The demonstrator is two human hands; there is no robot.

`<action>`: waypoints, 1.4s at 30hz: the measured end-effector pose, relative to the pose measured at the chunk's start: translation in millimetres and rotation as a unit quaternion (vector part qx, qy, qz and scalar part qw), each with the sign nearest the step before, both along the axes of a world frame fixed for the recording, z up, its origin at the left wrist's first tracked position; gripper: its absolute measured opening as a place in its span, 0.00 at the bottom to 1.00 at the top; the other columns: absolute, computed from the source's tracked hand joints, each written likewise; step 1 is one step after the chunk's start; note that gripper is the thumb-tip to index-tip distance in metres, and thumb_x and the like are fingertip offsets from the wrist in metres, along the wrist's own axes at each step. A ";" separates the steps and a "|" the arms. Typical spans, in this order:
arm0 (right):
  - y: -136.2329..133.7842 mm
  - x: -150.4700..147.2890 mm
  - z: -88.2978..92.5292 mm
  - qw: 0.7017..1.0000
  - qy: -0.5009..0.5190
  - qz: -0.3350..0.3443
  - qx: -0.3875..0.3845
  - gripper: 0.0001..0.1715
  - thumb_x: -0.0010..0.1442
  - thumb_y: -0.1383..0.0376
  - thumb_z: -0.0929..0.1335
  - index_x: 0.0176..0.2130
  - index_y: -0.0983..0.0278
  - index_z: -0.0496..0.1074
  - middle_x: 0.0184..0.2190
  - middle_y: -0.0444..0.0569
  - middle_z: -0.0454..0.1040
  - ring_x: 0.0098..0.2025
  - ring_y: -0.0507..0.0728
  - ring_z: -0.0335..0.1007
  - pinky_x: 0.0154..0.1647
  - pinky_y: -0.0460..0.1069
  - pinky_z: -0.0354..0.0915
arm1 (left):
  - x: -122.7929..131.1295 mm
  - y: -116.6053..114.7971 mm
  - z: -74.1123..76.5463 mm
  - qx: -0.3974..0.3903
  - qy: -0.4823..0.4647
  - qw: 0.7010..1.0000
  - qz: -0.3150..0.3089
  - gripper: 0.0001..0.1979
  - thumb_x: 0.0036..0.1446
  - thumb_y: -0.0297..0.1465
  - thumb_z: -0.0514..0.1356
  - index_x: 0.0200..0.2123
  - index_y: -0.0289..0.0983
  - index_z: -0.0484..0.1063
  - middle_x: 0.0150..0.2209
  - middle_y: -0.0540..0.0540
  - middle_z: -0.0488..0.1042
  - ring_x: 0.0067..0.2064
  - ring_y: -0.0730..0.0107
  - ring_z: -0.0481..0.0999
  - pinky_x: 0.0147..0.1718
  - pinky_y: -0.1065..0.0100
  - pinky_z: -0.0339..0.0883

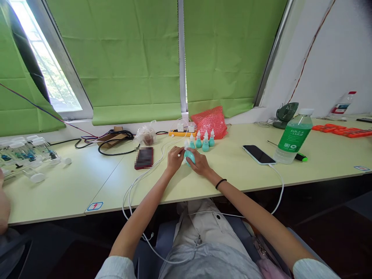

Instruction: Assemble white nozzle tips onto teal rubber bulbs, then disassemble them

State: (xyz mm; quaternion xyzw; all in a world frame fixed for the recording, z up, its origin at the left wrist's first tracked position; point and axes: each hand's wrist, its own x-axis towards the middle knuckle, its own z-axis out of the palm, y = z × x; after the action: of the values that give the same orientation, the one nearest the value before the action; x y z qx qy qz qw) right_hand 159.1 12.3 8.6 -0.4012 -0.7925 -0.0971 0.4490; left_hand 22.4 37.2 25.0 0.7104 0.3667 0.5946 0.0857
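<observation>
The person's right hand (pixel 200 162) grips a nearly upright teal bulb (pixel 190 155), its white tip (pixel 186 143) leaning toward the left hand (pixel 175 158), whose fingers pinch it.

Green blinds (pixel 122 58) are hanging over the windows (pixel 58 75). Below them, an orange power strip (pixel 179 134) is lying at the back of the table (pixel 72 186). To its left, a clear plastic bag (pixel 146 135) is resting near a cardboard box (pixel 112 140). On the right, a phone (pixel 259 154) is lying beside a green-labelled bottle (pixel 293 137), and a fan (pixel 286 114) is standing farther back. Clear, white-lidded jars (pixel 48 152) are crowding the left end.
</observation>
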 end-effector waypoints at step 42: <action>12.3 6.1 -5.2 0.995 0.064 -0.031 0.077 0.20 0.56 0.62 0.59 0.49 0.63 0.57 0.42 0.52 0.69 0.40 0.56 0.68 0.36 0.49 0.65 | -8.8 4.7 12.8 -0.232 -0.043 0.934 -0.268 0.15 0.49 0.42 0.54 0.29 0.35 0.66 0.21 0.49 0.64 0.25 0.74 0.68 0.25 0.68 0.66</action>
State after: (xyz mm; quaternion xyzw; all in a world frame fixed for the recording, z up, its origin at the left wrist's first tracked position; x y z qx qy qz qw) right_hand 165.2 24.6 3.4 -0.3951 -0.7396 -0.1459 0.5250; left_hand 13.5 41.9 37.8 0.7161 0.2864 0.4785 0.4198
